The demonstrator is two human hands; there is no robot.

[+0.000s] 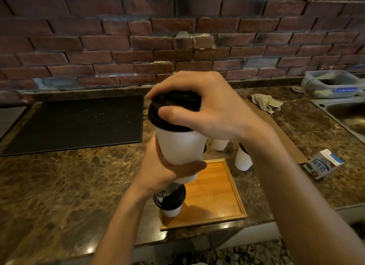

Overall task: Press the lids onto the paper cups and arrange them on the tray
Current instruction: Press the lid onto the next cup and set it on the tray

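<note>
I hold a white paper cup (180, 146) up in the air above the counter. My left hand (164, 170) grips its lower body from the left. My right hand (207, 108) is clamped over the black lid (173, 110) on its rim, thumb on the near edge. Below stands a wooden tray (215, 191) with one lidded white cup (170, 200) at its near left corner. Behind the tray, two more white cups (243, 159) (219, 144) stand on the counter, partly hidden by my right forearm.
A black mat (75, 120) lies at the left on the brown marble counter (59, 181). A milk carton (322, 164) lies at the right, with a crumpled cloth (266, 102), a plastic container (331, 83) and a steel sink (347, 114) beyond it. A brick wall backs the counter.
</note>
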